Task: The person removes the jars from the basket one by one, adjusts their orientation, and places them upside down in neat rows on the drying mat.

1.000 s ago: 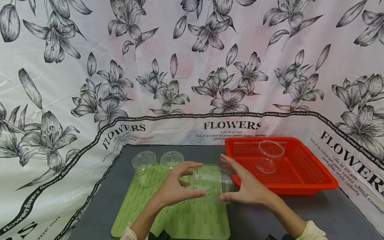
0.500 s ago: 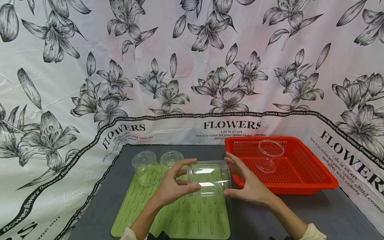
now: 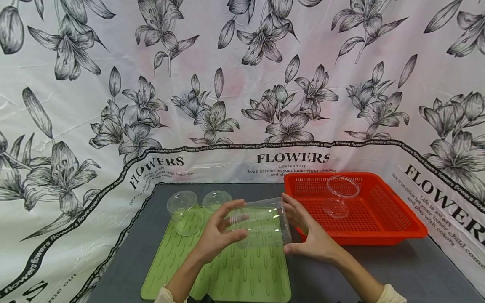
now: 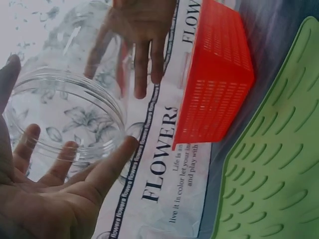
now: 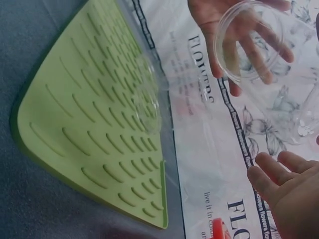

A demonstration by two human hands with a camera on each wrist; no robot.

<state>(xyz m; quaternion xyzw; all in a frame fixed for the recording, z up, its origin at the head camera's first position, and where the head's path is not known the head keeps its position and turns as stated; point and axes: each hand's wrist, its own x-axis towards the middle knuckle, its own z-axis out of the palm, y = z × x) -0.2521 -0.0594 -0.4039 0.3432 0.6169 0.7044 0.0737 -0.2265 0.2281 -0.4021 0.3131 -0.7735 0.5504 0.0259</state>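
Observation:
A clear plastic jar [image 3: 261, 225] lies on its side in the air over the green ridged mat [image 3: 242, 277]. My left hand [image 3: 217, 233] holds its mouth end, thumb in front and fingers behind. The left wrist view shows the jar's threaded rim [image 4: 67, 149] uncovered. At the base end, my right hand [image 3: 310, 237] holds the jar, thumb low and fingers high. The jar looks see-through, with nothing visible inside.
Two clear containers, one nearer [image 3: 187, 223] and one farther [image 3: 217, 201], stand around the mat's far left corner. A red perforated basket [image 3: 379, 240] on the right holds another clear jar [image 3: 342, 187]. A flower-print cloth [image 3: 212, 168] hangs behind the grey table [image 3: 326, 277].
The jar was blurred and lower a second ago, then level; its base end now tilts slightly up. Both hands stay around it with small shifts. The basket and other containers stand where they were.

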